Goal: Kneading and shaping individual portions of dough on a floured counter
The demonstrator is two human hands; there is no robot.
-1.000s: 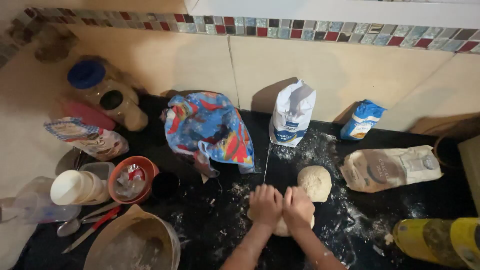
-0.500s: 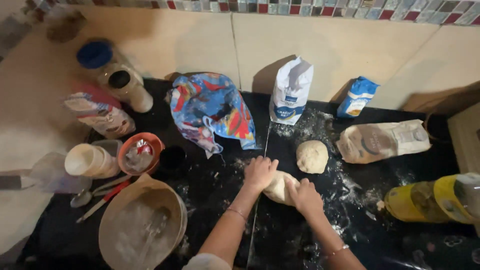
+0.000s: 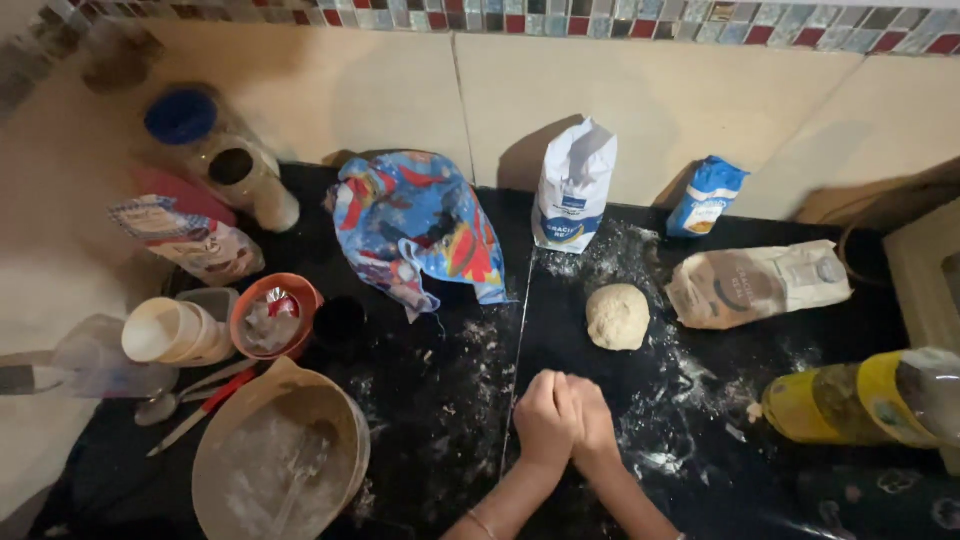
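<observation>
The left hand [image 3: 545,420] and the right hand [image 3: 593,420] were pressed side by side on the black bench [image 3: 440,400], near the near edge and just right of the seam in its top. The fingers of both were curled downward and drawn together, knuckles up. Whatever lay beneath them was hidden, so I cannot tell what they had hold of, or whether they gripped anything.

A round ball of dough [image 3: 617,316] sat on the bench just beyond the hands and slightly to the right, apart from them, with loose flour [image 3: 650,440] scattered about it and around the hands.

Against the far wall stood 1 upright white flour bag [image 3: 573,188], and to its right a small blue packet [image 3: 706,196] leaned on the tiles. A paper flour bag [image 3: 757,284] lay on its side to the right of the dough. At the right edge a yellow bottle [image 3: 860,400] lay tipped over.

A colourful cloth [image 3: 415,225] was bunched to the left of the white bag. Further left stood an orange bowl [image 3: 272,315], a white cup [image 3: 168,332] beside it, and a jar with a blue lid [image 3: 185,120] at the far left corner. A large floured mixing bowl [image 3: 280,460] sat at the near left, with a spoon [image 3: 165,400] just left of it.
</observation>
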